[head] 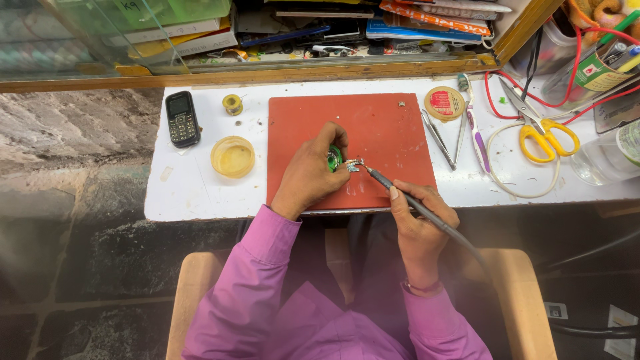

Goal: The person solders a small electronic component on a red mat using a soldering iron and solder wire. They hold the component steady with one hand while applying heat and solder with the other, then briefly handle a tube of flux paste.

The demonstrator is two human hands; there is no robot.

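My left hand rests on the red mat and pinches a small green part with a bit of metal sticking out at its right. My right hand holds a soldering iron like a pen. Its tip touches the metal bit right beside the green part. The iron's grey cable runs back over my right wrist and down to the right. Both sleeves are purple.
On the white worktop: a black keypad phone, a yellow round tub, a small solder spool, a round tin, tweezers, a toothbrush, yellow-handled scissors, red and white wires. A cluttered glass-fronted shelf stands behind.
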